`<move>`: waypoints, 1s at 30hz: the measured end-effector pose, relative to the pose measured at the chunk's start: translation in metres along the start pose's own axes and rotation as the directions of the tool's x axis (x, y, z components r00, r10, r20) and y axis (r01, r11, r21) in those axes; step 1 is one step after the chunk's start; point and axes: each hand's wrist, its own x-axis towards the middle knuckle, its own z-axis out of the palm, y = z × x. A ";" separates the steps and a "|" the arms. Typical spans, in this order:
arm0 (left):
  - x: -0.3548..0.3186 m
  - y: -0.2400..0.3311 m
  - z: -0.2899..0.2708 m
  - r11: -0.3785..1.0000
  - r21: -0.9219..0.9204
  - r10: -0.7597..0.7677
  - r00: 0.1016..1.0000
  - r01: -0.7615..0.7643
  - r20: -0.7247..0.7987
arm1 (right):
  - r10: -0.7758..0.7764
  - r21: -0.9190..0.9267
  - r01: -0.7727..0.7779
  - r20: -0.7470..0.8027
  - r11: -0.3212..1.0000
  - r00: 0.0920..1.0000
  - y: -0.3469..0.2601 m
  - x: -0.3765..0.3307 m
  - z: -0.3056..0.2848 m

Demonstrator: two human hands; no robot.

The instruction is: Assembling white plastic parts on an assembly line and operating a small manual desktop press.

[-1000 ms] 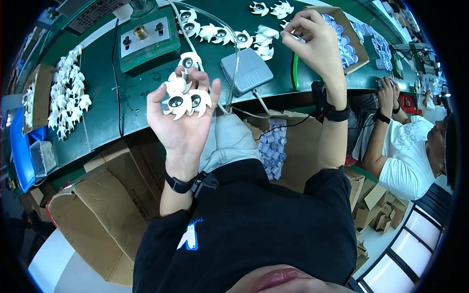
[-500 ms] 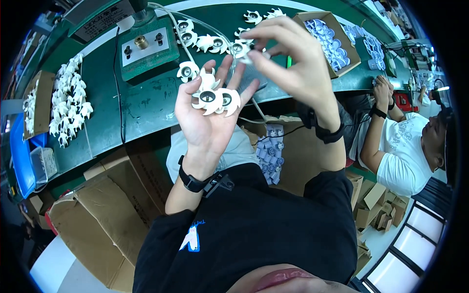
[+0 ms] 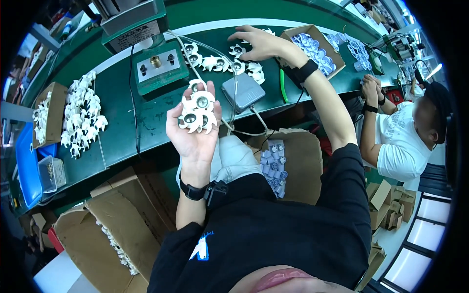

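Observation:
My left hand [image 3: 194,144] is palm up above the table's near edge, its fingers curled around a small cluster of white impellers [image 3: 192,118] with curved blades and metal centres. Farther off and to the right, my right hand [image 3: 266,44] stretches over the table with fingers apart, beside a white impeller [image 3: 237,51] near its fingertips. I cannot tell whether it touches that one. Several more impellers [image 3: 221,64] lie in a loose row between the hands. A green press base [image 3: 155,61] with a brass stud stands left of that row.
A grey box-shaped pedal [image 3: 243,92] with a cable lies near the edge. White bladed parts [image 3: 80,115] are heaped at left beside a carton [image 3: 56,115]. Right stands a carton of pale blue parts [image 3: 312,49]. A co-worker [image 3: 400,139] sits at right.
My right hand has moved from above the left hand out to the far impellers. More impellers now show in my left hand, which sits lower and further left. The view has shifted.

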 end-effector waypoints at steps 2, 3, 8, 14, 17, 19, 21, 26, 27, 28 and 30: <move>-0.005 0.003 -0.002 0.999 -0.051 0.007 1.000 -0.008 -0.015 | -0.015 0.047 0.010 0.111 0.999 0.994 0.007 0.011 -0.001; -0.008 0.007 -0.004 0.999 -0.053 0.011 1.000 -0.012 -0.014 | -0.007 0.056 0.000 0.118 0.998 0.993 0.010 0.017 0.000; -0.016 0.015 -0.011 0.998 -0.043 0.036 0.999 -0.037 -0.029 | 0.004 0.065 -0.010 0.090 0.998 0.996 0.018 0.025 0.007; -0.016 0.016 -0.018 0.998 -0.069 -0.003 1.000 0.002 -0.012 | 0.034 0.083 -0.031 -0.032 0.996 0.999 0.024 0.020 0.010; -0.012 0.013 -0.013 0.999 -0.052 0.010 0.999 -0.012 -0.041 | 0.081 0.078 -0.077 -0.055 0.994 0.995 0.031 0.013 0.000; -0.010 0.011 -0.008 0.999 -0.040 0.021 0.998 -0.023 -0.053 | 0.049 0.099 -0.035 -0.140 0.994 0.989 0.026 0.007 -0.013; -0.006 0.004 0.002 0.998 0.022 0.067 0.994 -0.066 -0.091 | -0.009 0.118 0.047 -0.305 0.992 0.952 0.019 -0.006 -0.034; -0.004 -0.012 0.022 0.993 0.090 0.088 0.983 -0.074 -0.159 | -0.219 0.524 0.345 -0.287 0.779 0.932 -0.113 -0.050 -0.071; -0.004 -0.013 0.023 0.991 0.103 0.096 0.986 -0.083 -0.136 | -0.283 0.529 0.394 -0.280 0.752 0.917 -0.137 -0.063 -0.075; -0.005 -0.014 0.019 0.987 0.145 0.083 0.989 -0.065 -0.122 | -0.324 0.479 0.444 -0.315 0.757 0.892 -0.153 -0.076 -0.069; -0.008 -0.014 0.011 0.972 0.231 0.070 0.992 -0.045 -0.102 | -0.375 0.418 0.510 -0.365 0.752 0.852 -0.169 -0.091 -0.057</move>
